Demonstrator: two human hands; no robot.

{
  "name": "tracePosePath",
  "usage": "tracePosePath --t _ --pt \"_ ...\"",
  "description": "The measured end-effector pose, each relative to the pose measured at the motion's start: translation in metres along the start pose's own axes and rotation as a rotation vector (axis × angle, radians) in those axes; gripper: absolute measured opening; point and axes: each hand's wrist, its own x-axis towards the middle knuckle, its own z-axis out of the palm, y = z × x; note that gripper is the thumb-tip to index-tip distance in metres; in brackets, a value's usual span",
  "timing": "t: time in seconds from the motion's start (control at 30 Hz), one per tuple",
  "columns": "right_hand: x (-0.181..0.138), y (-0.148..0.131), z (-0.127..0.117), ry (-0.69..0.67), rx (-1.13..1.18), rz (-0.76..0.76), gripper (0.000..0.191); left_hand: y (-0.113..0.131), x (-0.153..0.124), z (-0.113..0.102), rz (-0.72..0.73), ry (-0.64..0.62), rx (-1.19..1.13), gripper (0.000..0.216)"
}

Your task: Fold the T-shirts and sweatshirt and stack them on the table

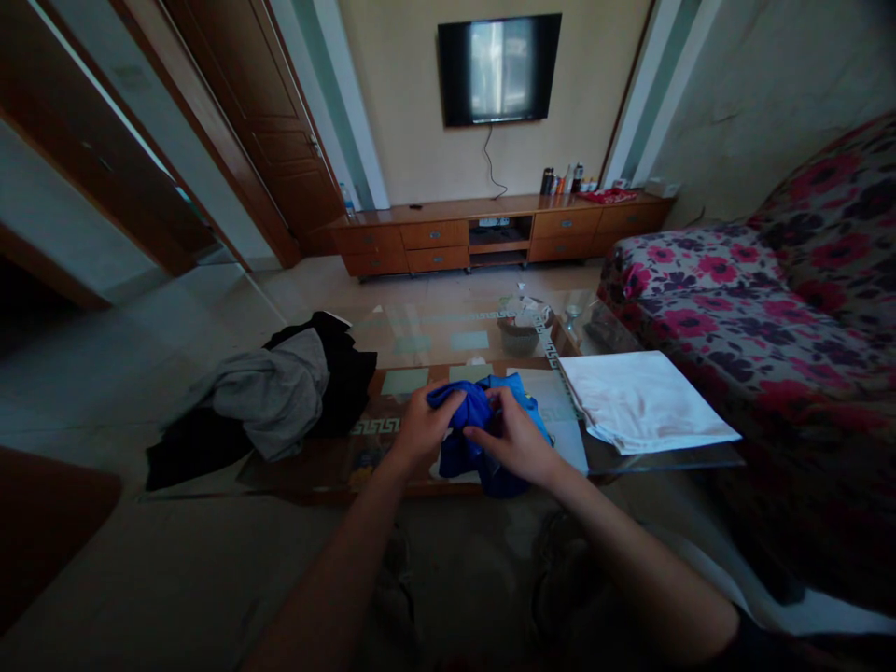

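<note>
Both hands grip a bunched blue garment (470, 417) above the near side of a glass coffee table (378, 322). My left hand (426, 422) is closed on its upper left edge, thumb on top. Opposite it, my right hand (514, 434) pinches the right side of the cloth. Lighter blue fabric (536, 406) shows behind the right hand; whether it is part of the same garment I cannot tell. To the right lies a folded white cloth (651, 401). A grey garment (280, 392) and black clothing (350, 373) are heaped on the left.
A bowl-like container (519, 331) and a drinking glass (572, 315) are at the table's far right. The flowered sofa (707, 308) borders the right side. Beyond stands a low wooden cabinet (438, 247) with bottles and cans on it, under a wall television (500, 70).
</note>
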Motion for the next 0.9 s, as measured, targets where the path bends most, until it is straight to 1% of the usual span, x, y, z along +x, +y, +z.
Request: tracePosePath --t 0.03,0.07,0.13,0.2,0.27,0.3,0.33,0.37,0.4,0.47,0.5,0.53,0.6,0.67,0.7,0.77,0.83,0.9 --pt "0.004 0.004 -0.003 0.034 0.003 0.009 0.025 0.0 0.0 0.0 -0.006 -0.004 0.009 0.019" --pt "0.007 0.007 -0.007 0.074 0.015 0.021 0.02 0.0 0.0 -0.001 -0.012 -0.009 0.021 0.021" --pt "0.013 0.01 -0.018 0.155 0.112 0.078 0.024 0.001 0.0 -0.004 -0.014 -0.065 0.059 0.024" --pt "0.017 0.008 -0.029 0.198 0.337 0.184 0.026 0.002 0.0 -0.008 0.009 -0.21 0.131 0.03" --pt "0.017 0.002 -0.038 0.184 0.588 0.284 0.027 0.002 0.0 -0.011 0.057 -0.373 0.236 0.034" --pt "0.016 -0.001 -0.043 0.172 0.684 0.314 0.028 0.0 0.0 -0.012 0.087 -0.421 0.293 0.031" --pt "0.015 -0.005 -0.048 0.171 0.753 0.326 0.028 -0.003 0.0 -0.012 0.12 -0.43 0.345 0.023" --pt "0.015 -0.008 -0.052 0.178 0.796 0.33 0.028 -0.006 0.001 -0.012 0.152 -0.411 0.385 0.013" --pt "0.015 -0.01 -0.057 0.19 0.814 0.331 0.029 -0.009 0.001 -0.011 0.181 -0.377 0.408 0.008" --pt "0.015 -0.011 -0.067 0.221 0.802 0.339 0.03 -0.014 0.003 -0.01 0.214 -0.308 0.396 0.018" --pt "0.016 -0.009 -0.071 0.236 0.782 0.349 0.032 -0.015 0.004 -0.01 0.205 -0.275 0.361 0.02" --pt "0.018 -0.007 -0.075 0.251 0.761 0.36 0.034 -0.015 0.005 -0.009 0.173 -0.242 0.305 0.021" --pt "0.021 0.001 -0.083 0.297 0.73 0.372 0.036 -0.012 0.007 -0.009 0.055 -0.167 0.152 0.021" --pt "0.024 0.011 -0.088 0.38 0.722 0.364 0.033 -0.008 0.01 -0.01 -0.053 -0.099 0.007 0.026" --pt "0.025 0.016 -0.09 0.43 0.726 0.359 0.03 -0.005 0.011 -0.01 -0.076 -0.079 -0.039 0.028" --pt "0.027 0.025 -0.093 0.52 0.744 0.359 0.027 -0.001 0.012 -0.012 -0.068 -0.057 -0.06 0.031" --pt "0.027 0.032 -0.094 0.585 0.761 0.364 0.028 0.003 0.012 -0.016 -0.035 -0.044 -0.017 0.033" --pt "0.027 0.035 -0.096 0.642 0.763 0.35 0.03 0.006 0.01 -0.022 0.001 -0.089 0.062 0.031"
